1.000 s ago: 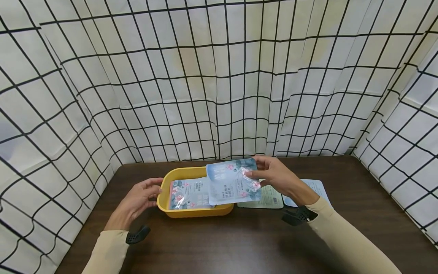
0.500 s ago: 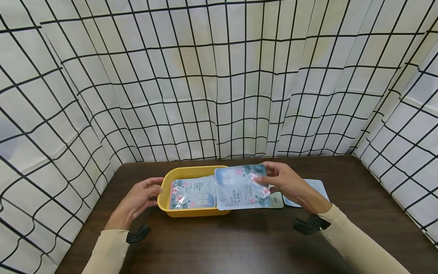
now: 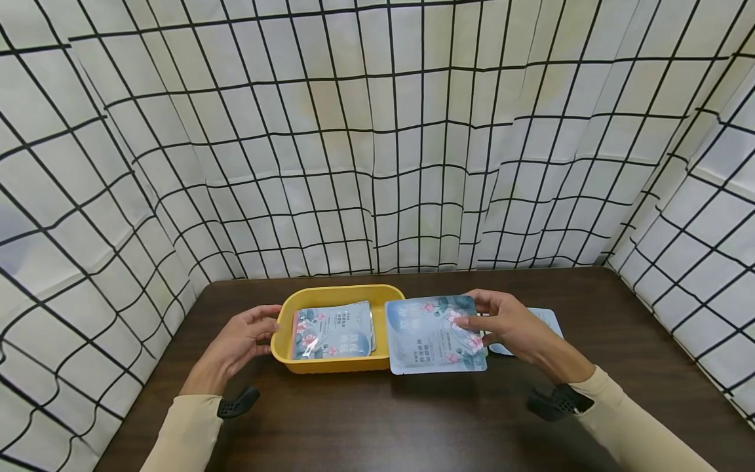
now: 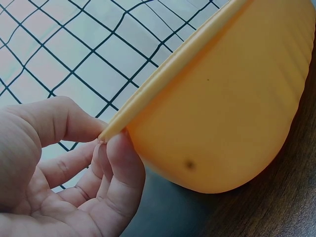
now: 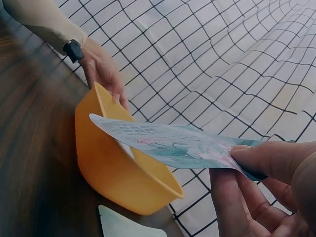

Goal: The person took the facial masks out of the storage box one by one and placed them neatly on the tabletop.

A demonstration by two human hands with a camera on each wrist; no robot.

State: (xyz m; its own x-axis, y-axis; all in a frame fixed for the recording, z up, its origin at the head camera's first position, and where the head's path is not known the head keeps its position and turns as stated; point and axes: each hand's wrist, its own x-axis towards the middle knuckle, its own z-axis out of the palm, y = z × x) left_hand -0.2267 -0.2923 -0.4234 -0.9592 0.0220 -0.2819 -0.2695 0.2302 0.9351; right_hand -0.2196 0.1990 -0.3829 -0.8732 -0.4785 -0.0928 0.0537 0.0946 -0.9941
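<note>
My left hand (image 3: 244, 337) pinches the rim of a yellow plastic basin (image 3: 339, 366) at its left end; the left wrist view shows thumb and fingers on either side of that rim. Between thumb and fingers of my right hand (image 3: 510, 328) is a light blue sachet packet (image 3: 421, 334) with pink flowers and printed characters. It is held above the table, its left edge overlapping the basin's right end in the head view. Inside the basin lie several similar flowered packets (image 3: 336, 334) in a stack, toward the left.
On the brown table (image 3: 354, 419), a pale green packet (image 5: 126, 224) lies right of the basin, mostly hidden under the held one in the head view. Farther right is another light blue packet (image 3: 548, 320), partly behind my right hand. A white grid-patterned curtain (image 3: 377, 164) surrounds the table.
My right hand has moved right and toward me with the flowered packet, from over the basin to beside its right end. The packets inside the basin now show more fully. My left hand stays put.
</note>
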